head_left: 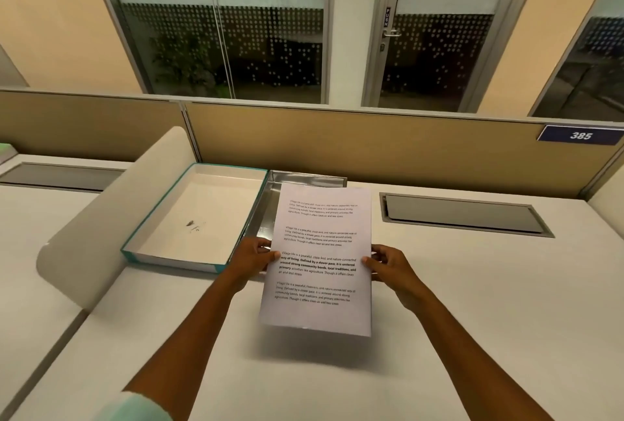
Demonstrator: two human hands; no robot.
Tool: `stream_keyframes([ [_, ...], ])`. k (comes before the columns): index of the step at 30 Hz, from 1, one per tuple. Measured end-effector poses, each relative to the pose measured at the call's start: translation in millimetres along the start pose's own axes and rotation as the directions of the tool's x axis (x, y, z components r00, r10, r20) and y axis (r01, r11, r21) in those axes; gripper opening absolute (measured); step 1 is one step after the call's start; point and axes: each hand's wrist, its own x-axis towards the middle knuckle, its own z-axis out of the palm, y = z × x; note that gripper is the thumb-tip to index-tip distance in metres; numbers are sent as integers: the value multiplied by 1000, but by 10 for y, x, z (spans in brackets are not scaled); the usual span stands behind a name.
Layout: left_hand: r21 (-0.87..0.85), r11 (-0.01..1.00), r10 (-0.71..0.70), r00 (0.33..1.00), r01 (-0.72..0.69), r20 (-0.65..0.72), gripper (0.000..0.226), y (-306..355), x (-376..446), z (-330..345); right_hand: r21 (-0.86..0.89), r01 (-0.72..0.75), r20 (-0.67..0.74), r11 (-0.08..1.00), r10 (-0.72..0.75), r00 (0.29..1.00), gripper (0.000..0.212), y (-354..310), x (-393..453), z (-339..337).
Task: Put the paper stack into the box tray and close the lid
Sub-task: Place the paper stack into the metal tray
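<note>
I hold a white paper stack (320, 258) with printed text above the desk, gripped on both long edges. My left hand (251, 260) pinches its left edge and my right hand (388, 267) pinches its right edge. Behind the paper lies a silver-lined box tray (270, 204), mostly hidden by the sheets. To its left the teal-edged lid (199, 218) lies open, inside facing up, with a small dark mark on its white inner face.
A curved beige divider (111, 218) rises to the left of the lid. A grey cable flap (462, 214) is set in the desk at right, another flap (60, 176) at far left. A tan partition (371, 150) runs behind the desk.
</note>
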Motion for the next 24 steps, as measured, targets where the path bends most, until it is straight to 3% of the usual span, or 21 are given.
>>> stream_keyframes([
  [17, 108, 991, -80, 996, 85, -48, 27, 49, 1187, -583, -59, -200, -66, 978, 196, 978, 31, -468, 1108, 592],
  [24, 194, 975, -97, 992, 112, -85, 27, -18, 1628, -621, -76, -278, -107, 958, 269, 957, 19, -429, 1565, 708],
])
